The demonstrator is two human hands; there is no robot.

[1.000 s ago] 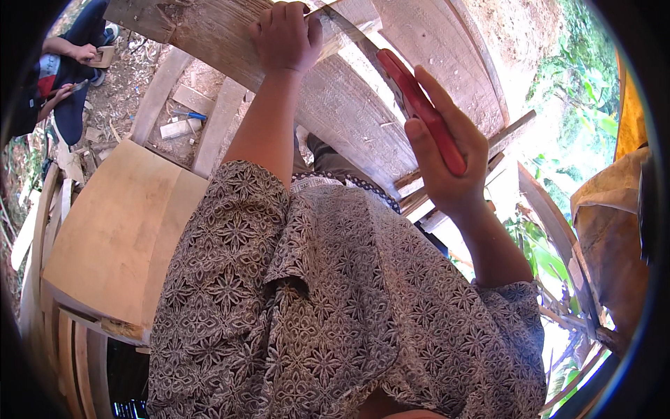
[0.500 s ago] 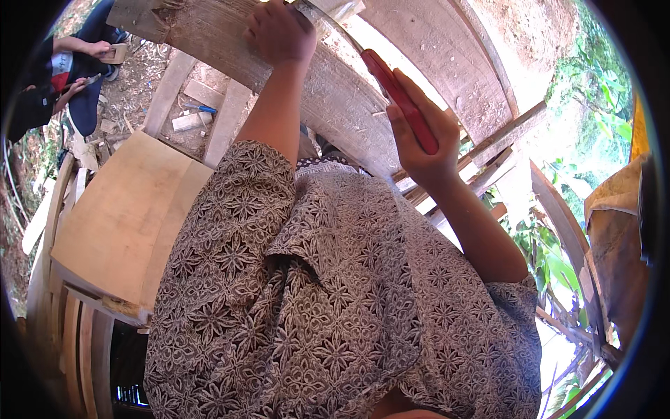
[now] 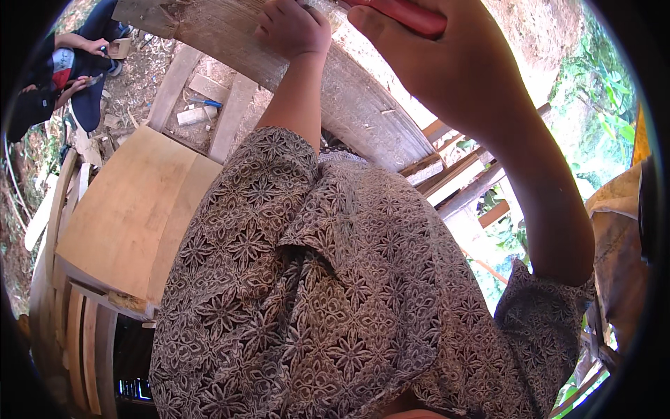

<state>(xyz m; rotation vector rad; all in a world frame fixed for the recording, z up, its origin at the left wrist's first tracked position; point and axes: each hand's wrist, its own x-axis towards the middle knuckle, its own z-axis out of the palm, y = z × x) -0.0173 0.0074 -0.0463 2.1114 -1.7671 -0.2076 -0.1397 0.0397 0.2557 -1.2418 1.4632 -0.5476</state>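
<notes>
My left hand (image 3: 296, 29) is closed at the top edge, its knuckles over a long weathered plank (image 3: 356, 105). Something dark shows beside its fingers, but what they grip is hidden. At the upper right, my right hand (image 3: 443, 66) wraps round the red handle (image 3: 412, 15) of a tool. The handle slants up and left, out of the picture, so the tool's working end is cut off. Both forearms reach up from patterned short sleeves.
A broad pale wooden panel (image 3: 132, 216) lies at my left. Beyond it are loose boards, offcuts and a blue-handled tool (image 3: 208, 102) on the ground. Another person (image 3: 77, 70) sits at the far left, holding a small wooden block (image 3: 120, 48). A brown sheet (image 3: 618, 230) hangs at the right.
My right hand has swung up and nearer, carrying the red-handled tool toward the top edge. The tool's thin blade has left the view. My left hand has shifted slightly right in the picture.
</notes>
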